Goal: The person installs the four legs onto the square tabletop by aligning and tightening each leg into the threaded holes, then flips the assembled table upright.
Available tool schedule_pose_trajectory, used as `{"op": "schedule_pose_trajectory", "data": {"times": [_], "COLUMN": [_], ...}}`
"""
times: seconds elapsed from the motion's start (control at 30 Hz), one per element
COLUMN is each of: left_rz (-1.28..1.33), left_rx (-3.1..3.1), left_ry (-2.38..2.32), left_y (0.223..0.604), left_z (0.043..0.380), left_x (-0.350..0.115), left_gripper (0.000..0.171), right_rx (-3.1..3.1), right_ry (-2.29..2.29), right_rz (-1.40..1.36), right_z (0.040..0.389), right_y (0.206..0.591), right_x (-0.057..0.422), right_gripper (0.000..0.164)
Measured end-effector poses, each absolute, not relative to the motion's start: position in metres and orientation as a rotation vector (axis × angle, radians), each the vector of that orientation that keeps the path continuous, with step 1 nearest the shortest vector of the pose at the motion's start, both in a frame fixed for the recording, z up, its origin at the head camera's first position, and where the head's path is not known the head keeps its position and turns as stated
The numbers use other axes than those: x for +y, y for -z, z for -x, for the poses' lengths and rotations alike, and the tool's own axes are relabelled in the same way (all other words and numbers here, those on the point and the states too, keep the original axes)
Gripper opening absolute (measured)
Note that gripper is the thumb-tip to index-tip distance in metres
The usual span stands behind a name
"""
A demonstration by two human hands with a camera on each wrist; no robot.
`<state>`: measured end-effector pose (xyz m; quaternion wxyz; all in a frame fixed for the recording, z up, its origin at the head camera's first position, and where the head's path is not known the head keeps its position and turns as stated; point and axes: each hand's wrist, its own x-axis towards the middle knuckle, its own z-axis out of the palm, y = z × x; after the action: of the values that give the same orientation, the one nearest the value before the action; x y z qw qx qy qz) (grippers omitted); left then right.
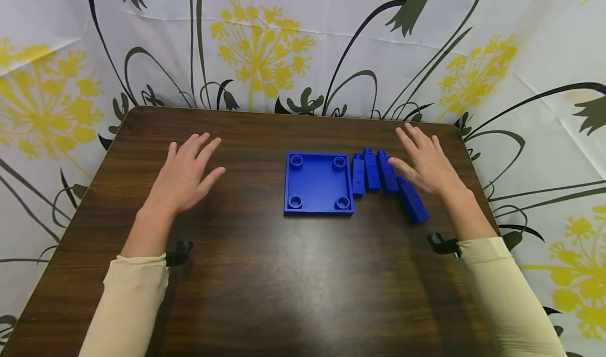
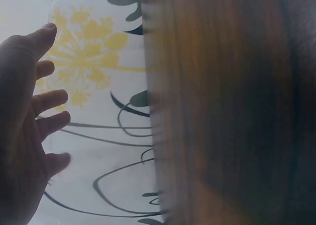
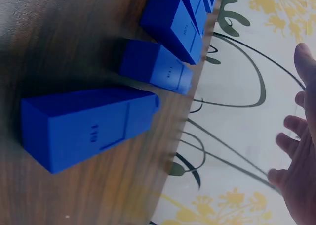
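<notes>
A square blue tray-like piece (image 1: 313,182) with a raised rim and a round socket in each corner lies on the table. Right of it are several blue tapered pegs (image 1: 372,173), each with a round knob at one end; the nearest peg (image 3: 89,128) lies apart at a slant and bears raised markings in the right wrist view. My right hand (image 1: 426,162) hovers beside these pegs, fingers spread, holding nothing. Over the left part of the table my left hand (image 1: 182,181) is held with fingers extended and thumb out, also holding nothing.
The dark wood-grain table (image 1: 246,283) has its far edge against a white cloth (image 1: 322,41) printed with yellow flowers and dark stems. That cloth also hangs along both sides. A black band (image 1: 179,253) is on the left wrist, another (image 1: 442,244) on the right.
</notes>
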<state>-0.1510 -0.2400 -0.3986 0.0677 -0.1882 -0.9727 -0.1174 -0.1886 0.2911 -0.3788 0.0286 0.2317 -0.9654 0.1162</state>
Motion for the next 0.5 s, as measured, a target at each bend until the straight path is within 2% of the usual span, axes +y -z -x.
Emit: {"op": "schedule_pose_trajectory", "data": {"times": [0.33,0.5], "left_rz": [0.691,0.776], "left_rx": [-2.935,-2.949], "left_ry": [0.616,0.766], "left_y": [0.429,0.443], "left_z": [0.145,0.145], "left_x": [-0.218,-0.192], "left_gripper": [0.059,0.053], "right_rx": [-3.399,-3.508], "right_ry": [-0.428,-0.472], "right_rz": [-0.307,-0.172], "right_z": [0.164,0.151], "right_y": [0.391,0.411], "right_x": [0.307,0.316], "right_gripper": [0.093,0.093]}}
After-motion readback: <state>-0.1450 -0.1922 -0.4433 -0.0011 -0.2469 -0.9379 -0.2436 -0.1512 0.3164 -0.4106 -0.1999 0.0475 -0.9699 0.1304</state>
